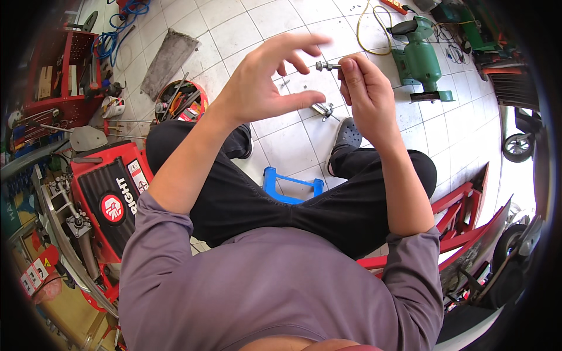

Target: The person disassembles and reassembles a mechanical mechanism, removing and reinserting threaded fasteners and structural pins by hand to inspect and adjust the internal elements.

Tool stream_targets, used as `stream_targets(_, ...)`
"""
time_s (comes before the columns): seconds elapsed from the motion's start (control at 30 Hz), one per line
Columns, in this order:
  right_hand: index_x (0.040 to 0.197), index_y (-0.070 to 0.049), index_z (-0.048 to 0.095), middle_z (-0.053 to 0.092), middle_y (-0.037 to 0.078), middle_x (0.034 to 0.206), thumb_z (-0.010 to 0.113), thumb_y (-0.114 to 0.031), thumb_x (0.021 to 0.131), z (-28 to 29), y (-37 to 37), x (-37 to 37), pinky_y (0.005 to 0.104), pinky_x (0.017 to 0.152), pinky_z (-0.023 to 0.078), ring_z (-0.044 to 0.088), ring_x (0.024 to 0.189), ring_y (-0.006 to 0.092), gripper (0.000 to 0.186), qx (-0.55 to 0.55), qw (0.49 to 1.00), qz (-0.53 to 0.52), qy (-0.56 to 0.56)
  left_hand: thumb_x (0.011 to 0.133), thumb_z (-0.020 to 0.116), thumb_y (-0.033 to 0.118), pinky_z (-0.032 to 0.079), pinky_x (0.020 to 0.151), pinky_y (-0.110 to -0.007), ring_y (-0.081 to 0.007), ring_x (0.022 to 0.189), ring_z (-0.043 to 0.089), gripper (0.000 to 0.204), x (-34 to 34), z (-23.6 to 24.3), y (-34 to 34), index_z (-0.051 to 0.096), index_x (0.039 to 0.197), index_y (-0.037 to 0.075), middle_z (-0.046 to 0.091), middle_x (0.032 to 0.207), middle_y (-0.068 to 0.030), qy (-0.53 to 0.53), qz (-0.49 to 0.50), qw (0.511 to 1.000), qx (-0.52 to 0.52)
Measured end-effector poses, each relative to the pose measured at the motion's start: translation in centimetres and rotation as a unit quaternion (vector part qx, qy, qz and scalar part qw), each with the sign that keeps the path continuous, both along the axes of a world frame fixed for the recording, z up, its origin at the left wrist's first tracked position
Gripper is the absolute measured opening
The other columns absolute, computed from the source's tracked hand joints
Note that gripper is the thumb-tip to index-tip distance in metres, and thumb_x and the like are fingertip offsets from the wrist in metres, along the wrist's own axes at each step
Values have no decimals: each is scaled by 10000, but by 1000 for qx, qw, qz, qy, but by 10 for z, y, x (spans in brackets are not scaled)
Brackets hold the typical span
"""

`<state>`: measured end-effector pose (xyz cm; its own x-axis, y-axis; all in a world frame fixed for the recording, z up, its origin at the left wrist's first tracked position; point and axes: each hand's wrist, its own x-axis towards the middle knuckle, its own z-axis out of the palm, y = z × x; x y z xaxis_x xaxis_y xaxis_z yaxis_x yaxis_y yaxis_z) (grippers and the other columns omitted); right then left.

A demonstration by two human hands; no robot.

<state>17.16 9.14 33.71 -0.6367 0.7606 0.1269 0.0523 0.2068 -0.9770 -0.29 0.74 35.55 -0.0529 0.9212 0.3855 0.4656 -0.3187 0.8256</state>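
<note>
My right hand (366,93) pinches a silver metal bolt (323,66) between thumb and fingers, its threaded end with what looks like a nut pointing left. Just left of it, my left hand (269,82) is raised with thumb and fingers spread and nothing between them, the fingertips slightly blurred. On the tiled floor beneath the hands lies a metal tool or fitting (326,111), partly hidden by my left thumb, with a small metal piece (285,82) farther left.
A blue stool (270,181) shows between my legs. Around me are a tool bucket (182,99), a green machine (422,61), a grey plank (168,61), a red shelf (61,70), a red tool case (93,181), a red metal frame (453,222), blue hose (111,41) and wheels (517,146).
</note>
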Motion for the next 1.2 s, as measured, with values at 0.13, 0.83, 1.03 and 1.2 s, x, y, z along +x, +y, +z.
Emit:
stream_targets(0.13, 843, 3, 543, 403, -4, 589, 467, -226, 990, 3, 1, 2, 235, 494, 313, 343, 551, 65, 282, -29, 1000, -7, 5, 690, 800, 274, 467, 674, -282, -184, 810, 635, 479, -3, -1, 1, 596, 1078, 84, 650, 963, -65, 302, -87, 884, -345)
stream_targets(0.83, 850, 4, 552, 420, 11, 584, 472, -221, 987, 5, 3, 3, 255, 496, 328, 363, 547, 80, 276, -17, 1000, -19, -12, 677, 806, 216, 470, 675, -296, -167, 843, 636, 500, -12, -7, -1, 604, 1124, 117, 658, 1016, -38, 299, -13, 931, -210)
stream_targets(1.03, 839, -1, 544, 411, -6, 583, 464, -227, 991, 3, -1, -2, 243, 481, 303, 350, 538, 65, 284, -15, 1000, -18, 1, 698, 798, 253, 468, 648, -282, -149, 783, 644, 478, 0, -3, -2, 609, 1117, 120, 677, 904, -42, 158, 25, 985, -68)
stream_targets(1.2, 841, -1, 549, 406, -8, 581, 466, -228, 990, 1, 1, -1, 247, 482, 304, 347, 544, 67, 284, -17, 1000, -18, -13, 711, 784, 308, 469, 640, -287, -174, 736, 637, 381, -5, 4, 0, 656, 1007, 105, 671, 860, -51, 136, 61, 985, -86)
